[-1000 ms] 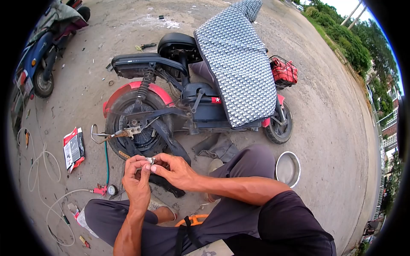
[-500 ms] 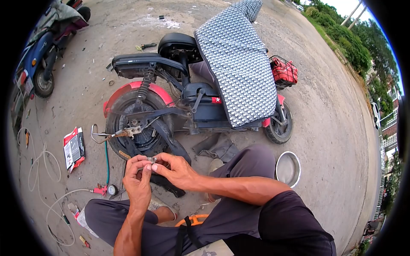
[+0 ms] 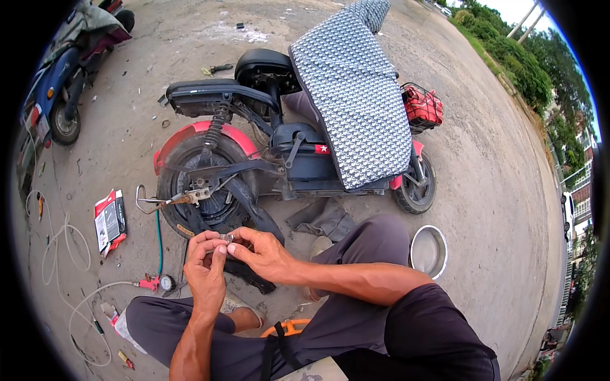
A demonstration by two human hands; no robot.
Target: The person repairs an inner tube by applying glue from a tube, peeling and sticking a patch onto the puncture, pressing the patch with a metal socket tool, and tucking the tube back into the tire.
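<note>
A small, shiny, silvery piece (image 3: 225,238) is pinched between the fingertips of both hands, too small to identify. My left hand (image 3: 206,260) holds it from the left, fingers curled. From the right, my right hand (image 3: 260,254) grips it with thumb and forefinger. Just beyond the hands is the rear wheel (image 3: 206,184) of a red and black scooter (image 3: 305,159). A black rubber tube or strip (image 3: 254,216) hangs from the wheel and passes behind my hands. A patterned cover (image 3: 359,101) drapes over the scooter's front.
A metal bowl (image 3: 429,252) lies on the right. Leftward are a red and white packet (image 3: 110,222), a pressure gauge (image 3: 166,282) with a pink handle and a looped pale hose (image 3: 63,235). A blue scooter (image 3: 57,95) stands at the upper left; grey cloth (image 3: 323,219) lies below the red one.
Both hands keep their pinch with only a slight shift of the fingers, and the small piece looks slightly turned. A white car has moved further into view at the far right.
</note>
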